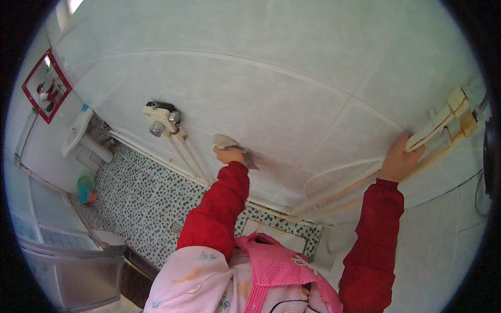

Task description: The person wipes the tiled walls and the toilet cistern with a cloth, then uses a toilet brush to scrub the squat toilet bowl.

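Observation:
My left hand (229,155) grips a greyish cloth (226,142) and presses it against the pale tiled wall (274,109), to the right of a cream valve box with metal knobs (161,118). At the right, my right hand (401,158) is closed around the lower end of a cream plastic pipe or cover (430,131) with brown stains. Stained pipes run down the wall from beside this hand towards the floor. Both arms wear red sleeves, and a pink apron lies over the light patterned clothing on my body.
A white washbasin (77,131) stands at the left, below a red-framed mirror (47,86) that reflects a person. Green and blue basins (84,187) sit on the mosaic floor (137,195), which has a round drain (176,228). Pipes run along the wall's foot. A framed door panel (86,277) is at the lower left.

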### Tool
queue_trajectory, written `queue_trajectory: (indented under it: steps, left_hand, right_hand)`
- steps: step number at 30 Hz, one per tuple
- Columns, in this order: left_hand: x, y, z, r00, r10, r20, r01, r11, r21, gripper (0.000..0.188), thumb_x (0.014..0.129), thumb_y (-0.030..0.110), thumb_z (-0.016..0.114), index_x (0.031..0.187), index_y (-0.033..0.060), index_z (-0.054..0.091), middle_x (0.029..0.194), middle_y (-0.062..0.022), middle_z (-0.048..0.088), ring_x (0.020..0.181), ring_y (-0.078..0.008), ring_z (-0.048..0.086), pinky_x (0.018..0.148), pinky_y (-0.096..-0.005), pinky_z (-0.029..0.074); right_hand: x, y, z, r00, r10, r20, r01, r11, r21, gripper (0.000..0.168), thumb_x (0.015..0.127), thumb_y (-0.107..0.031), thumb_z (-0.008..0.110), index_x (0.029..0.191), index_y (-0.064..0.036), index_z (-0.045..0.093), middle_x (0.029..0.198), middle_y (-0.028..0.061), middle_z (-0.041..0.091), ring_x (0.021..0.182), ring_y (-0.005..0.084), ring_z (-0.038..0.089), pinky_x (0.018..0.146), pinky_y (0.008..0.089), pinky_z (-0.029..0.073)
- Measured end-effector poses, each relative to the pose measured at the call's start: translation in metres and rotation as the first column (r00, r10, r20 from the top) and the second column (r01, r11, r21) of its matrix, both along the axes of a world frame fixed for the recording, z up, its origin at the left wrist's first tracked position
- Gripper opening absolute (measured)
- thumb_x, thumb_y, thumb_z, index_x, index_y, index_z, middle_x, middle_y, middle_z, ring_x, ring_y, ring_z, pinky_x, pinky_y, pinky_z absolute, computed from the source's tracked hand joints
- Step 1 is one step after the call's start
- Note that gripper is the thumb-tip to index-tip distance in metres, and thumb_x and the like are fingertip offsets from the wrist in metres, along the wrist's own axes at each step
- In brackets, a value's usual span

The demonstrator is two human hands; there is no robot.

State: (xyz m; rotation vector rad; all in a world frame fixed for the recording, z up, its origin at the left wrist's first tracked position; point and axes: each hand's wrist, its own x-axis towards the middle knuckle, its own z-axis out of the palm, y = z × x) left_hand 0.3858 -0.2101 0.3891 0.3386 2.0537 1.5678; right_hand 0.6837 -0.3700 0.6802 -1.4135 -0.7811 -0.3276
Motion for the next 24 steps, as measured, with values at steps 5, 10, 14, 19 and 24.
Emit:
queue_trajectory:
  steps: [5,10,14,19,24]
  left_hand:
    - [-0.076,0.034,-0.076,0.883,-0.180,0.434,0.071,0.964,0.256,0.052,0.087,0.014,0.048,0.134,0.0145,0.025,0.122,-0.0147,0.047,0.108,-0.0337,0.047,0.084,-0.0539,0.042]
    - [0.001,-0.016,-0.005,0.801,-0.281,0.528,0.090,0.929,0.359,0.048,0.090,0.018,0.047,0.132,0.0170,0.024,0.115,-0.0104,0.048,0.102,-0.0260,0.049,0.078,-0.0451,0.046]
    - [0.049,-0.044,0.023,0.824,-0.503,0.262,0.231,0.719,0.655,0.041,0.090,0.018,0.049,0.125,0.0141,0.028,0.107,-0.0087,0.047,0.089,-0.0223,0.052,0.077,-0.0427,0.048]
    - [0.034,-0.044,0.106,0.807,-0.520,0.280,0.200,0.686,0.699,0.036,0.089,0.018,0.049,0.119,0.0150,0.030,0.105,-0.0085,0.046,0.085,-0.0236,0.053,0.065,-0.0425,0.052]
    - [0.004,-0.032,0.122,0.694,-0.501,0.517,0.037,0.742,0.670,0.034,0.086,0.018,0.049,0.117,0.0125,0.035,0.103,-0.0098,0.047,0.085,-0.0261,0.053,0.063,-0.0417,0.051]
  right_hand:
    - [0.008,0.004,-0.004,0.991,0.100,-0.084,-0.096,0.994,0.058,0.039,0.089,-0.025,0.056,0.116,0.001,0.043,0.099,0.0110,0.056,0.083,0.0186,0.056,0.070,0.0303,0.049]
    - [0.005,0.003,-0.005,0.976,0.174,-0.132,-0.155,0.977,0.144,0.035,0.087,-0.025,0.057,0.109,-0.001,0.046,0.089,0.0045,0.052,0.071,0.0124,0.050,0.056,0.0253,0.042]
    - [-0.005,0.007,0.002,0.980,0.139,-0.142,-0.130,0.989,0.069,0.043,0.087,-0.026,0.057,0.118,0.000,0.042,0.095,0.0102,0.056,0.077,0.0172,0.055,0.062,0.0284,0.047]
    - [0.016,0.005,-0.009,1.000,-0.008,0.009,0.007,0.999,0.035,0.036,0.086,-0.027,0.058,0.105,0.001,0.046,0.080,0.0057,0.053,0.064,0.0119,0.050,0.053,0.0252,0.042]
    - [0.021,0.003,-0.013,0.996,0.045,-0.078,-0.045,0.999,-0.006,0.049,0.088,-0.028,0.058,0.121,0.005,0.043,0.098,0.0139,0.059,0.080,0.0193,0.058,0.063,0.0287,0.049]
